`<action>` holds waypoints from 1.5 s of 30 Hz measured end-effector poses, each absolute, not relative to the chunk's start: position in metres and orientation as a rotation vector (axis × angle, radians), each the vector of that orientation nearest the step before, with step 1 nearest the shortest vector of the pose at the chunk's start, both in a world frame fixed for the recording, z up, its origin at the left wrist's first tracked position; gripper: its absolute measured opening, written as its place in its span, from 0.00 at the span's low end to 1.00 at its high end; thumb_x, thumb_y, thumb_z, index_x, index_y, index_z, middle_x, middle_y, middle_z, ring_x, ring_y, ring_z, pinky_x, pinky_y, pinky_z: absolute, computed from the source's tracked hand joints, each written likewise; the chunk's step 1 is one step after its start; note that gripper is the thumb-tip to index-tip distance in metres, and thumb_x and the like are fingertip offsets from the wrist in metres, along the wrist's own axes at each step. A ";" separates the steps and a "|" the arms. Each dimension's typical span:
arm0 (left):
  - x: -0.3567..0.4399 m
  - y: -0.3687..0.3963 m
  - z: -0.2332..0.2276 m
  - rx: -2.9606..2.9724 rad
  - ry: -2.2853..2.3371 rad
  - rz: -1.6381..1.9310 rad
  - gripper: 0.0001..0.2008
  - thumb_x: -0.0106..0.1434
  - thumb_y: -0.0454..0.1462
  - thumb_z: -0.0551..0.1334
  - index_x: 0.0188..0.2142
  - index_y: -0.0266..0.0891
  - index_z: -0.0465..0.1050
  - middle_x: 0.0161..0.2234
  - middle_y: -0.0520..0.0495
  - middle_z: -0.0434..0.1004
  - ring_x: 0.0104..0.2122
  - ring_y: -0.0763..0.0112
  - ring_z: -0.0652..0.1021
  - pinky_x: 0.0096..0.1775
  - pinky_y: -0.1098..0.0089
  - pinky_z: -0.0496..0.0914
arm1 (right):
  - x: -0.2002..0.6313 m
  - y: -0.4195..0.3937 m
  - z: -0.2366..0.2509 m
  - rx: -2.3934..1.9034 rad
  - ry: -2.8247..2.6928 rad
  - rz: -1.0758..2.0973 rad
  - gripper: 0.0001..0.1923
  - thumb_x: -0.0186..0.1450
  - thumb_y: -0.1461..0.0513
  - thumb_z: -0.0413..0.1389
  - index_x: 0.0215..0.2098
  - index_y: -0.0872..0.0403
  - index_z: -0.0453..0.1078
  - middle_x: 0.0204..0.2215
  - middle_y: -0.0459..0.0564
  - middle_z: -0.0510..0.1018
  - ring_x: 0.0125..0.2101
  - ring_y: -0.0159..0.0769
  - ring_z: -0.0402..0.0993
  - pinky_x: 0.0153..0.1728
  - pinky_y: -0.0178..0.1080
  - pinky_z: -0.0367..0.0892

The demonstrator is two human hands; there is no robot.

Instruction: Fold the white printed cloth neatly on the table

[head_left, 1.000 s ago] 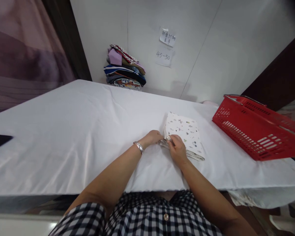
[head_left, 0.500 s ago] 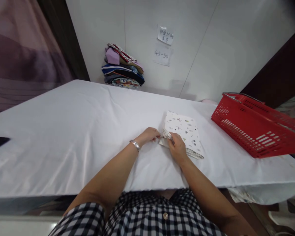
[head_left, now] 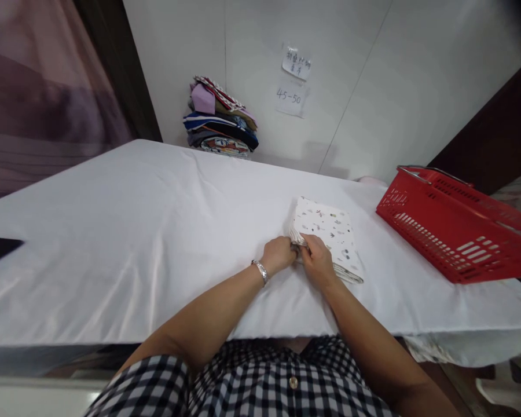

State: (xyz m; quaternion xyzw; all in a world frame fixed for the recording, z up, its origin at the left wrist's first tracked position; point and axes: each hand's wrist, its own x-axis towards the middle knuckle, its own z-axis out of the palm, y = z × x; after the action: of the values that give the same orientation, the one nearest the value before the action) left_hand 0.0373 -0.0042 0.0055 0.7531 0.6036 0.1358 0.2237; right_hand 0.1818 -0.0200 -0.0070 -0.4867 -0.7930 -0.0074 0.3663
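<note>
A folded white cloth [head_left: 327,226] with a small scattered print lies on the white-covered table, its layered edges facing left and front. At its near left corner my right hand [head_left: 316,258] is closed, thumb on top and fingers under the layers. My left hand [head_left: 279,253], a silver band at its wrist, is closed at the same corner. Its fingertips are tucked against the lower edge of the cloth, close to the right fingers, and are partly hidden.
To the right stands a red plastic basket [head_left: 455,231] with metal handles. A stack of folded fabrics [head_left: 221,119] rests against the wall at the back. A dark flat object [head_left: 0,249] lies at the table's left edge. Two paper signs [head_left: 293,81] hang on the wall.
My left hand has moved right, from just beside the cloth to its near left corner, covering the flap that stuck out there. My right hand keeps its hold on the layers.
</note>
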 end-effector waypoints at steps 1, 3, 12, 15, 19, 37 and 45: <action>0.038 -0.004 0.005 2.055 1.667 0.401 0.10 0.57 0.39 0.55 0.36 0.38 0.71 0.36 0.41 0.77 0.37 0.59 0.77 0.32 0.68 0.65 | 0.181 -0.020 -0.007 -1.253 -2.034 -0.010 0.18 0.63 0.66 0.46 0.50 0.54 0.66 0.42 0.54 0.74 0.44 0.42 0.68 0.46 0.46 0.65; 0.038 -0.004 0.004 2.008 1.666 0.463 0.11 0.57 0.38 0.55 0.38 0.38 0.70 0.37 0.41 0.77 0.37 0.59 0.77 0.32 0.68 0.65 | 0.180 -0.021 -0.006 -1.256 -2.017 0.022 0.18 0.63 0.65 0.46 0.50 0.53 0.66 0.43 0.54 0.74 0.45 0.42 0.68 0.47 0.45 0.65; 0.038 -0.002 0.001 1.685 1.499 0.631 0.16 0.54 0.40 0.61 0.42 0.35 0.66 0.38 0.38 0.77 0.33 0.61 0.78 0.30 0.71 0.65 | 0.184 -0.019 0.000 -1.254 -1.880 0.193 0.15 0.64 0.62 0.49 0.48 0.53 0.67 0.41 0.52 0.74 0.43 0.40 0.69 0.45 0.43 0.65; 0.039 -0.001 0.000 1.471 1.383 0.618 0.21 0.56 0.41 0.60 0.47 0.34 0.62 0.30 0.42 0.78 0.20 0.67 0.76 0.24 0.71 0.65 | 0.186 -0.017 0.005 -1.240 -1.835 0.231 0.15 0.63 0.60 0.50 0.47 0.53 0.68 0.40 0.52 0.74 0.41 0.40 0.70 0.44 0.43 0.65; 0.045 -0.002 -0.002 1.301 1.307 0.643 0.25 0.56 0.39 0.60 0.51 0.33 0.59 0.24 0.47 0.76 0.17 0.69 0.75 0.21 0.73 0.65 | 0.187 -0.015 0.009 -1.237 -1.841 0.242 0.14 0.63 0.59 0.50 0.47 0.53 0.67 0.40 0.51 0.74 0.42 0.40 0.69 0.45 0.43 0.65; 0.037 -0.013 -0.010 1.136 1.339 1.073 0.30 0.53 0.32 0.60 0.56 0.35 0.55 0.35 0.44 0.74 0.24 0.73 0.74 0.26 0.73 0.68 | 0.170 -0.021 0.012 -1.303 -2.268 0.040 0.18 0.62 0.69 0.45 0.49 0.54 0.66 0.42 0.52 0.73 0.43 0.40 0.66 0.43 0.40 0.63; 0.030 -0.023 0.008 0.998 1.158 0.969 0.35 0.55 0.36 0.59 0.61 0.37 0.47 0.27 0.52 0.71 0.19 0.75 0.69 0.23 0.74 0.64 | 0.155 -0.028 0.008 -1.361 -2.318 -0.033 0.22 0.62 0.68 0.45 0.55 0.58 0.61 0.41 0.57 0.74 0.41 0.44 0.67 0.42 0.45 0.64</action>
State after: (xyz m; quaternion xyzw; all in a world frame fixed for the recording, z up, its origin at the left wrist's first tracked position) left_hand 0.0304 -0.0228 0.0083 0.4337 0.5031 0.4211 0.6176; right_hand 0.1548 -0.0283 0.0077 -0.4933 -0.8402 -0.0119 0.2250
